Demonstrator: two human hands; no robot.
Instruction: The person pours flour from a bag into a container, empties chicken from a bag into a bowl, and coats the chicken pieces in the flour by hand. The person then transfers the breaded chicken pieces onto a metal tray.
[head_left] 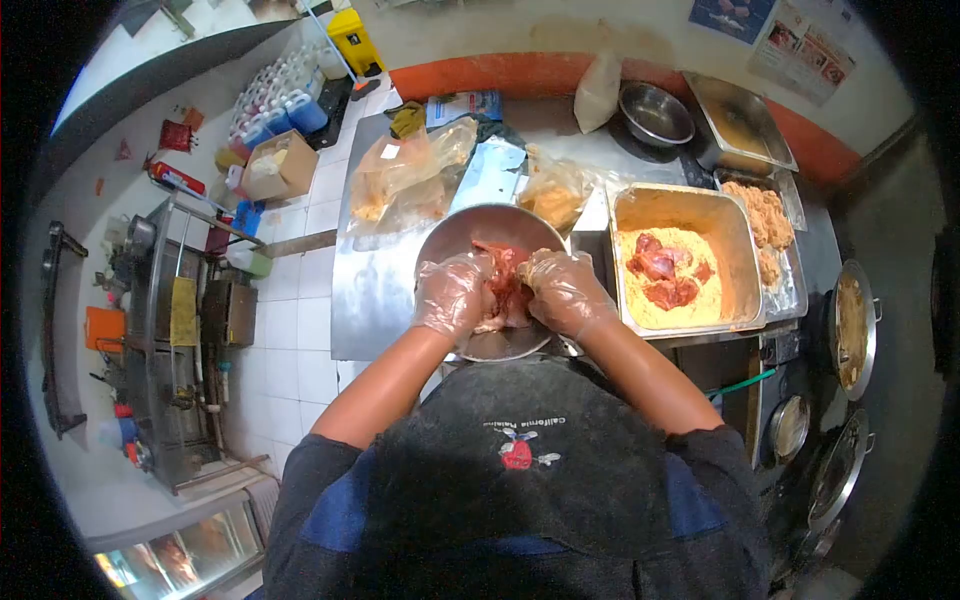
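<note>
Both my hands wear clear plastic gloves and are over a round metal bowl [447, 233] at the table's front edge. Between them is a piece of raw, reddish marinated meat [508, 280]. My left hand [452, 294] is closed on the meat's left side, and my right hand [568, 292] pinches its upper right side. Paler meat shows lower in the bowl. Right of the bowl stands a deep steel pan [742, 250] of yellowish breading flour [690, 308]. Several raw meat pieces [657, 260] lie on that flour.
Breaded pieces [760, 215] fill a lined tray at the right. Behind the bowl are plastic bags [405, 180], a light-blue packet [490, 172], an empty-looking metal bowl [656, 113] and a steel pan of liquid [740, 125]. Large round pans [852, 330] stand at far right.
</note>
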